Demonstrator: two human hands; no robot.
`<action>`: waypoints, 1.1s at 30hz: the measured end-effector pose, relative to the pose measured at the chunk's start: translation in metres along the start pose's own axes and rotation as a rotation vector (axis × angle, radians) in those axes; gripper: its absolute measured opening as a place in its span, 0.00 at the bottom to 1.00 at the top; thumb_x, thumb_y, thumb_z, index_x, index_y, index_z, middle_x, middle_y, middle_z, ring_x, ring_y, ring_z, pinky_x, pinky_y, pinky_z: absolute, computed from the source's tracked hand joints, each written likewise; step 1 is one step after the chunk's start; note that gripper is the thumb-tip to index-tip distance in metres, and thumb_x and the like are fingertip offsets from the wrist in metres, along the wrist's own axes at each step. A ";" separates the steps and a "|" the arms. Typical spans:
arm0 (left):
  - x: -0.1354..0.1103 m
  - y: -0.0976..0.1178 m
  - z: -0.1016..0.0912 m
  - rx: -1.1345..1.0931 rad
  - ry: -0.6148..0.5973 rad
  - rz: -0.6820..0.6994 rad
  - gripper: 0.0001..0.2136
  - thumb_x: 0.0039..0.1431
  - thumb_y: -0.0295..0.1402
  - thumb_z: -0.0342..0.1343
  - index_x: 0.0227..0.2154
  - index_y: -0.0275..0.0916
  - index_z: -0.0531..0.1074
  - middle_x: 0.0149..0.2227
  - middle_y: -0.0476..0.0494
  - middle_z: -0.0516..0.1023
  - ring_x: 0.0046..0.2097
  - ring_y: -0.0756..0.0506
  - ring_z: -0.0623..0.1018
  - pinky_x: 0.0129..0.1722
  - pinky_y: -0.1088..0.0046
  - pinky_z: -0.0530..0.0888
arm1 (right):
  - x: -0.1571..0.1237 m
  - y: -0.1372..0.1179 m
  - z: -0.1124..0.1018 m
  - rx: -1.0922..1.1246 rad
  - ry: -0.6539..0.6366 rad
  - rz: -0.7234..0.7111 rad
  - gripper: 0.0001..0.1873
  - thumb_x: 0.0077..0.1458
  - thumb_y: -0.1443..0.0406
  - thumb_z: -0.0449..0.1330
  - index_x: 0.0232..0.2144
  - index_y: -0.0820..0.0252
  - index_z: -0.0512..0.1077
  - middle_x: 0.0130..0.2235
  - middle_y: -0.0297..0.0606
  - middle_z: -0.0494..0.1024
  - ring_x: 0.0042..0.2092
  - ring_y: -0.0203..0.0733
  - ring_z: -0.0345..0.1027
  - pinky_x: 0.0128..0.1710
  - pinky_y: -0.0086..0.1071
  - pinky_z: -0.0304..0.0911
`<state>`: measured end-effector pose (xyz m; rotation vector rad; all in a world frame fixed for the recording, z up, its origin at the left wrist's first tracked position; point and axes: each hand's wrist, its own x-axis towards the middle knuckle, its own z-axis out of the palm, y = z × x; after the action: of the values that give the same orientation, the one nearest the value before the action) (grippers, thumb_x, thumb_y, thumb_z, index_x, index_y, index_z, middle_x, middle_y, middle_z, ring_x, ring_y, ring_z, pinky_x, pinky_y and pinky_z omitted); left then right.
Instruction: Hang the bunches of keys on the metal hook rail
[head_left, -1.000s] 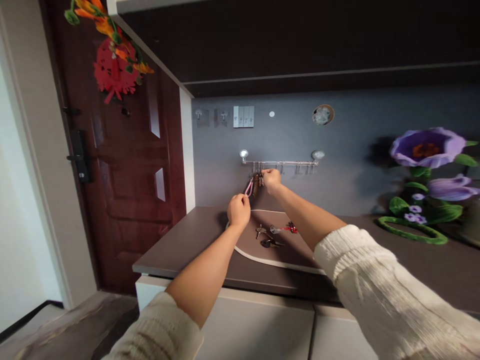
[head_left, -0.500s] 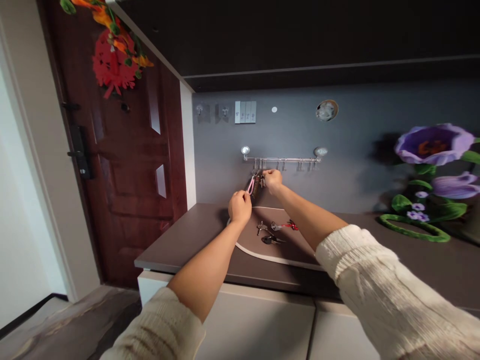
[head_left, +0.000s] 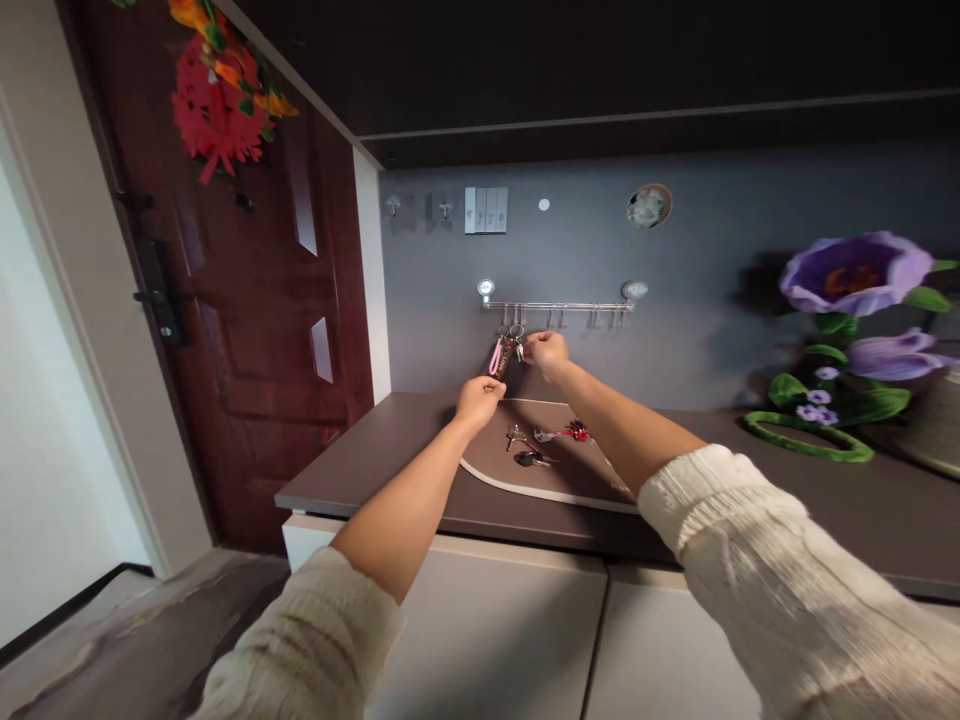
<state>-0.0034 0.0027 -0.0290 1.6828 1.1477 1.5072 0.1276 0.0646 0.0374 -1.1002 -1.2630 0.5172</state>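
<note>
A hook rail (head_left: 559, 306) is fixed to the grey wall. Near its left end hangs a bunch of keys (head_left: 520, 350) on a ring, with a pink loop strap (head_left: 496, 357) and a dark brown key tag (head_left: 505, 357) beside it. My left hand (head_left: 480, 402) is closed, its fingertips pinched at the tag's lower end. To the right of the keys, my right hand (head_left: 547, 355) has its thumb and index finger parted, close to the keys. Below, a brown mat (head_left: 570, 475) holds a black-headed key (head_left: 531, 458), a small metal keyring (head_left: 514, 436) and a red keychain (head_left: 576, 431).
A purple flower decoration (head_left: 855, 280) stands on the counter (head_left: 697, 490) at the right. A dark cabinet (head_left: 600, 70) overhangs the rail. Wall switches (head_left: 486, 211) are above it. A dark red door (head_left: 255, 400) is at the left.
My right hand has drawn slightly right, off the key ring, which now shows. My left hand's fingertips have moved a little rightward at the tag's end. The view has shifted slightly.
</note>
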 end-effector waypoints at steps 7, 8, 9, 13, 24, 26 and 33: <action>-0.011 0.006 -0.003 -0.017 -0.175 -0.021 0.04 0.41 0.29 0.58 0.21 0.34 0.72 0.18 0.52 0.68 0.22 0.54 0.64 0.26 0.77 0.61 | -0.034 -0.016 -0.024 0.106 -0.060 0.155 0.04 0.45 0.72 0.50 0.23 0.60 0.63 0.26 0.34 0.68 0.26 0.31 0.65 0.29 0.28 0.64; -0.012 0.006 -0.004 0.014 -0.197 -0.014 0.04 0.41 0.30 0.59 0.21 0.34 0.73 0.18 0.52 0.68 0.22 0.54 0.64 0.26 0.76 0.61 | -0.039 -0.017 -0.026 0.112 -0.077 0.157 0.04 0.45 0.72 0.51 0.24 0.60 0.62 0.27 0.34 0.69 0.27 0.31 0.65 0.29 0.28 0.64; -0.012 0.006 -0.004 0.047 -0.220 -0.012 0.05 0.41 0.31 0.59 0.21 0.34 0.73 0.17 0.52 0.68 0.21 0.54 0.63 0.26 0.76 0.60 | -0.045 -0.016 -0.029 0.120 -0.091 0.159 0.04 0.45 0.72 0.51 0.24 0.60 0.62 0.27 0.34 0.69 0.27 0.31 0.66 0.29 0.28 0.64; -0.014 0.002 -0.006 0.160 -0.326 -0.001 0.09 0.41 0.36 0.59 0.20 0.34 0.73 0.16 0.52 0.67 0.20 0.54 0.62 0.24 0.75 0.59 | -0.071 -0.009 -0.036 0.118 -0.136 0.154 0.04 0.46 0.72 0.51 0.24 0.61 0.64 0.27 0.35 0.69 0.27 0.32 0.66 0.30 0.28 0.64; -0.018 0.000 -0.008 0.305 -0.444 0.014 0.06 0.39 0.33 0.60 0.19 0.35 0.74 0.19 0.48 0.72 0.23 0.52 0.67 0.27 0.75 0.62 | -0.106 0.027 -0.057 -0.530 -0.282 -0.194 0.05 0.47 0.70 0.54 0.29 0.61 0.69 0.31 0.38 0.73 0.33 0.36 0.65 0.39 0.31 0.59; -0.018 0.000 -0.008 0.320 -0.444 0.022 0.04 0.39 0.30 0.59 0.20 0.34 0.74 0.20 0.48 0.73 0.24 0.52 0.67 0.28 0.75 0.63 | -0.108 0.026 -0.057 -0.607 -0.306 -0.236 0.07 0.49 0.70 0.53 0.31 0.62 0.70 0.33 0.40 0.74 0.34 0.37 0.65 0.39 0.31 0.58; -0.016 -0.003 -0.009 0.329 -0.446 0.017 0.04 0.42 0.28 0.57 0.22 0.33 0.74 0.22 0.48 0.74 0.26 0.53 0.69 0.31 0.75 0.65 | -0.112 0.024 -0.053 -0.774 -0.375 -0.247 0.11 0.52 0.67 0.51 0.35 0.64 0.71 0.37 0.43 0.75 0.38 0.38 0.66 0.40 0.28 0.57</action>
<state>-0.0122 -0.0115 -0.0372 2.1142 1.1731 0.9105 0.1510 -0.0373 -0.0341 -1.4884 -1.9886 0.0220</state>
